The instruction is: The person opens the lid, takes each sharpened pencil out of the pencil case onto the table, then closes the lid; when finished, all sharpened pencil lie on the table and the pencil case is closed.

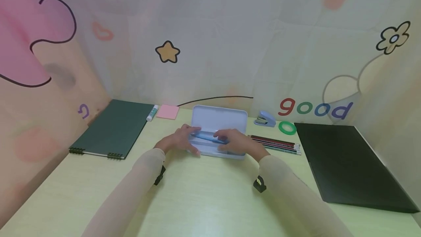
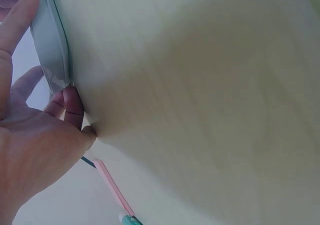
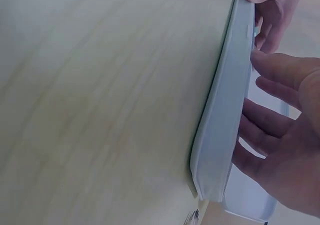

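Note:
A light blue pencil case (image 1: pixel 213 151) lies on the table with its lid (image 1: pixel 219 117) raised toward the back. Inside it, a slim blue pen-like thing (image 1: pixel 208 137) runs lengthwise. My left hand (image 1: pixel 180 139) grips the left end of the case, thumb along the front and a finger reaching over the inside. In the left wrist view, curled fingertips (image 2: pixel 73 105) rest at the case's corner. My right hand (image 1: pixel 235 141) reaches over the front wall, its bent fingers (image 3: pixel 265 130) down inside the case, close to the blue thing's right end. Their grip there is hidden by the wall.
Right of the case lie several pencils (image 1: pixel 276 145), a blue stapler (image 1: pixel 265 119), a green tape roll (image 1: pixel 287 127) and a black folder (image 1: pixel 352 167). Leftward are pink sticky notes (image 1: pixel 168 112), a glue stick (image 1: pixel 152 113) and a dark green ring-bound notebook (image 1: pixel 115 127).

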Demonstrator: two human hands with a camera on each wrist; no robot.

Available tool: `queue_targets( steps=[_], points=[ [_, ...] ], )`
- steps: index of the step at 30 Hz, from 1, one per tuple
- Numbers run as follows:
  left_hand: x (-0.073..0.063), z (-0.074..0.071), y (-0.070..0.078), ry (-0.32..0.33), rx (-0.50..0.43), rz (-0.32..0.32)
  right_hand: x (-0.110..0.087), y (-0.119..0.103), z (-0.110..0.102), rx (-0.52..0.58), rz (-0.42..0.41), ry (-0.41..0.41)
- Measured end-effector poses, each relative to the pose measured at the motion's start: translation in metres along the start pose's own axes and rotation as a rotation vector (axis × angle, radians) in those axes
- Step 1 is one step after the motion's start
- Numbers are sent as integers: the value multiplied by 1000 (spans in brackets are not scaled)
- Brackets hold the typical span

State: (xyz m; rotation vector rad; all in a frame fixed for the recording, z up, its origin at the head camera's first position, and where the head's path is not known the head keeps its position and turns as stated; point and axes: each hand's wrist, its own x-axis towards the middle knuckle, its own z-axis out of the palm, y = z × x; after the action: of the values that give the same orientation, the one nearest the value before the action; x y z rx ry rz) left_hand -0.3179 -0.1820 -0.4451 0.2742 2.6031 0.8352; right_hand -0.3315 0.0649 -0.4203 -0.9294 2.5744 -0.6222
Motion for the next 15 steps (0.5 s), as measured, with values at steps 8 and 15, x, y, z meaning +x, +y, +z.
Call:
queue_targets(
  steps=[8,15],
  points=[
    [0,0,-1,2,9,-9,4,-8,3,-23,12,-24],
    [-1,1,0,5,16,-4,6,-11,2,-18,58,-46]
  ],
)
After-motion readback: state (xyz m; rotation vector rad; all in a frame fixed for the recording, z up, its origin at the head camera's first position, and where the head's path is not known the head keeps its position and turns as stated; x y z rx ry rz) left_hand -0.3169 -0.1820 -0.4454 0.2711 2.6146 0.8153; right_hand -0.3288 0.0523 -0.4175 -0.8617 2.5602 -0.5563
